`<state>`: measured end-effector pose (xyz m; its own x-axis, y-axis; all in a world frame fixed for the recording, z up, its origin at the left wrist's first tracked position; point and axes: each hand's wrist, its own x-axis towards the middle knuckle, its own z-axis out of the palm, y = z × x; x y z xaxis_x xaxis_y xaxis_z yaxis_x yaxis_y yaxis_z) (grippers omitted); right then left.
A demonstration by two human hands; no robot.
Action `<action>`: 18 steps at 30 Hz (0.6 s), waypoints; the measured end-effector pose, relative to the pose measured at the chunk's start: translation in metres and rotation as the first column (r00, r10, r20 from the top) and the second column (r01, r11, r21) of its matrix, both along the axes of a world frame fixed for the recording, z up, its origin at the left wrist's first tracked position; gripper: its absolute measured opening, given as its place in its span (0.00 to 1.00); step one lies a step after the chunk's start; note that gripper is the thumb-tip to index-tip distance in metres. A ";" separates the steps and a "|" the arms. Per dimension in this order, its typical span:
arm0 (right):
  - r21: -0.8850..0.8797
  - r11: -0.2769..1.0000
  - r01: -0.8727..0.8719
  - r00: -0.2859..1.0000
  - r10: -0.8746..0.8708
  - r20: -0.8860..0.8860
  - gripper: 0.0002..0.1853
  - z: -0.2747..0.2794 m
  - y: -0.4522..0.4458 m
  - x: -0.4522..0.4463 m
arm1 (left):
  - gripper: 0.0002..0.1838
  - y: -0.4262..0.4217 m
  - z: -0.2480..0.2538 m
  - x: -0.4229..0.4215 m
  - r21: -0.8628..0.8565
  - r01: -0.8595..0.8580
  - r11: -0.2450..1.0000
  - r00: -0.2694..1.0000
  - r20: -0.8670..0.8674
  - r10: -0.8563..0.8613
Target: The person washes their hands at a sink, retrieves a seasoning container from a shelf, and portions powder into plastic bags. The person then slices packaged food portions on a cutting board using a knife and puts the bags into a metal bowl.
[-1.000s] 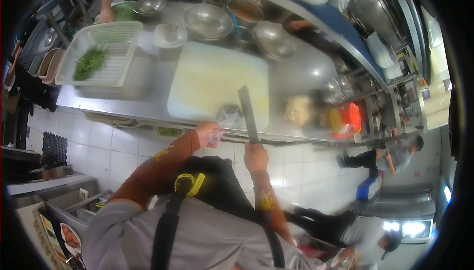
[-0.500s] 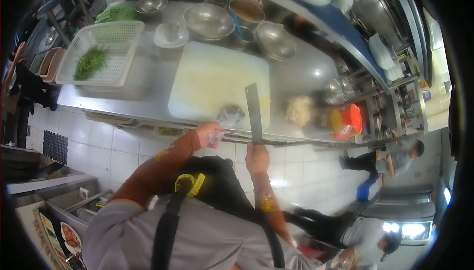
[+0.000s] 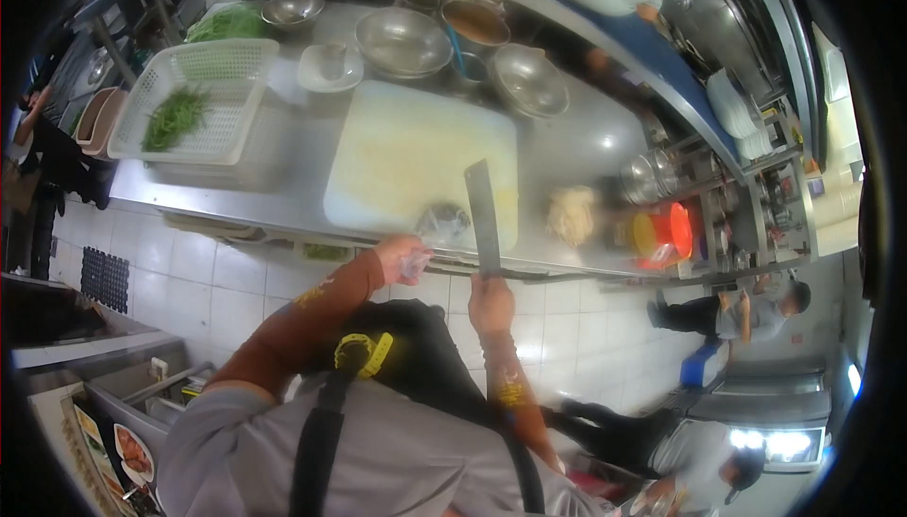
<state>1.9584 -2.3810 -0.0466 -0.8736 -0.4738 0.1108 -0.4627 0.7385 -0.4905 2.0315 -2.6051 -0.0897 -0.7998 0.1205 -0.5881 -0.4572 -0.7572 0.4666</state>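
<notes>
Steel counter (image 3: 295, 158) bore pale, flat board (image 3: 420, 153). At its ten o'clock, lattice basket (image 3: 250, 87) with stringy greens (image 3: 177, 120); at twelve and two, round steel bowls (image 3: 404, 40); at four, red tub (image 3: 677, 232). Left hand (image 3: 401, 260) clutched crinkled clear bag (image 3: 442, 221), six o'clock; right hand's (image 3: 491, 305) grip closed round broad-bladed knife (image 3: 483, 215), five o'clock.

A white basket (image 3: 250, 92) of cut greens (image 3: 177, 118) stands by the left edge of the table (image 3: 605, 139). At the far left corner are leafy greens (image 3: 227, 24) and a small bowl (image 3: 293, 10). Two wider bowls (image 3: 403, 42) stand toward the far edge. A red tub (image 3: 678, 233) occupies the near right corner, with a blurred pale heap (image 3: 572, 216) beside it, close to the near edge.
</notes>
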 end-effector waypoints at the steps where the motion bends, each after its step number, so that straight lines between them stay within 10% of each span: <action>1: -0.014 1.000 0.002 1.000 -0.002 -0.020 0.17 0.000 -0.002 0.002 | 0.17 0.000 0.000 -0.001 -0.008 -0.002 1.000 1.000 0.015 0.002; 18: 0.054 0.996 -0.071 0.997 0.073 -0.029 0.15 0.004 -0.004 0.005 | 0.17 0.000 -0.002 -0.001 -0.001 0.019 1.000 1.000 0.009 -0.019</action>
<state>1.9634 -2.3845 -0.0427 -0.8336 -0.5411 0.1105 -0.5299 0.7272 -0.4362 2.0306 -2.6053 -0.0922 -0.7920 0.1352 -0.5954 -0.4758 -0.7477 0.4631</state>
